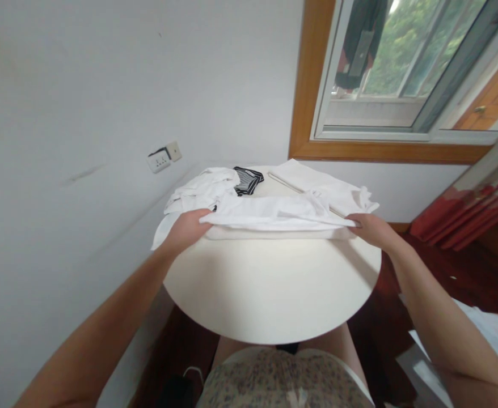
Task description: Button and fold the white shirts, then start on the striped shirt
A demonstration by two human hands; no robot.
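Note:
A white garment (pixel 270 215) stretches across the far half of the table, its near edge pulled straight between my hands. My left hand (pixel 191 228) is closed on the left end of that edge. At the right end, my right hand (pixel 368 228) pinches the same cloth. A flat off-white layer (pixel 274 233) lies beneath it. Beside my left hand sits a crumpled pile of white clothing (pixel 202 190). Behind the garment lie a black-and-white striped cloth (pixel 248 180) and, to the right, a folded white cloth (pixel 308 177).
The round white table (pixel 270 294) stands against a wall with a socket (pixel 159 161). A wood-framed window (pixel 312 148) is at the back right. A red and white curtain (pixel 448 212) hangs at the right, with papers (pixel 431 368) lower down.

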